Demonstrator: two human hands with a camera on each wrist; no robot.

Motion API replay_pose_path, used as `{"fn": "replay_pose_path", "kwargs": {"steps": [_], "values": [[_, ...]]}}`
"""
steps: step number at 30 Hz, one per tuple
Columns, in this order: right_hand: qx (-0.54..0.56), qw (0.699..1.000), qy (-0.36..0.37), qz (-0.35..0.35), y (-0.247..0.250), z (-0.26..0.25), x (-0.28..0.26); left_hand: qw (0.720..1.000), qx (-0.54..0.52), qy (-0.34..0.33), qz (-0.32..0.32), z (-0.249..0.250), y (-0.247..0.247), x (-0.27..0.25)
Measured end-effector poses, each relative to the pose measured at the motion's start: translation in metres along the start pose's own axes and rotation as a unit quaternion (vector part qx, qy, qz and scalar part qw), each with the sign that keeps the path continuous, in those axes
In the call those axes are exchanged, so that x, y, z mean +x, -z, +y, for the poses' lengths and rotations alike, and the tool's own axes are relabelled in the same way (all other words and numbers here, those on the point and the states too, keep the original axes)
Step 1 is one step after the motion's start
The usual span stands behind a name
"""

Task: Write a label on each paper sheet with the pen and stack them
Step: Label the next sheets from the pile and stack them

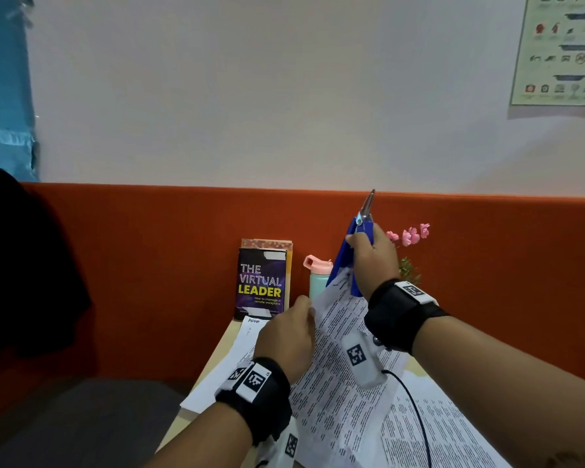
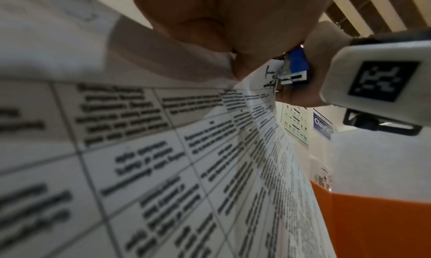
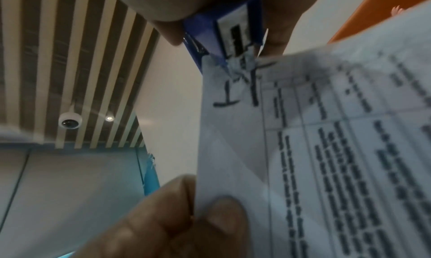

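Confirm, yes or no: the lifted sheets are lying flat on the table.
No: the left hand and right hand hold the printed sheets tilted up off the table.

A printed paper sheet [image 1: 335, 336] with a handwritten corner label is lifted, tilted, between both hands. Its top corner sits in a blue stapler [image 1: 355, 244]. Another labelled sheet [image 1: 230, 352] lies flat left of the left hand.

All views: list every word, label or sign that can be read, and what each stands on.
"THE VIRTUAL LEADER", subtitle "How to manage a remote workplace": book cover.
"Clay...", cut off: blue sign on the wall.
Handwritten label at the corner of the held sheet: not legible.
Handwriting on the flat sheet: too small.
Printed table text: blurred.
Wall poster: icons only, captions unreadable.
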State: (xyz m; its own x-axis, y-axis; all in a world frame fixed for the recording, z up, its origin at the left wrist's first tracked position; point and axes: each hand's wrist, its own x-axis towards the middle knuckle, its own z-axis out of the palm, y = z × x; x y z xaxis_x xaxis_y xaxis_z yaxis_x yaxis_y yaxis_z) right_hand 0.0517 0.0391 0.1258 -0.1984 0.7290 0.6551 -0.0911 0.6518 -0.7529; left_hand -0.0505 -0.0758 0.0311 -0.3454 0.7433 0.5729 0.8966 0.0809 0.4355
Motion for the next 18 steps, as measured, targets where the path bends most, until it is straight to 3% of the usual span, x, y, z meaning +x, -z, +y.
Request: {"fn": "replay_pose_path", "kwargs": {"steps": [13,18], "values": [[-0.045,0.998,0.032,0.016,-0.011,-0.009,-0.004,0.999,0.015,-0.033,0.021,0.009,-0.001,0.000],[-0.048,0.998,0.033,-0.030,-0.012,-0.007,-0.004,1.000,0.014,-0.020,0.007,0.009,-0.006,-0.002]]}}
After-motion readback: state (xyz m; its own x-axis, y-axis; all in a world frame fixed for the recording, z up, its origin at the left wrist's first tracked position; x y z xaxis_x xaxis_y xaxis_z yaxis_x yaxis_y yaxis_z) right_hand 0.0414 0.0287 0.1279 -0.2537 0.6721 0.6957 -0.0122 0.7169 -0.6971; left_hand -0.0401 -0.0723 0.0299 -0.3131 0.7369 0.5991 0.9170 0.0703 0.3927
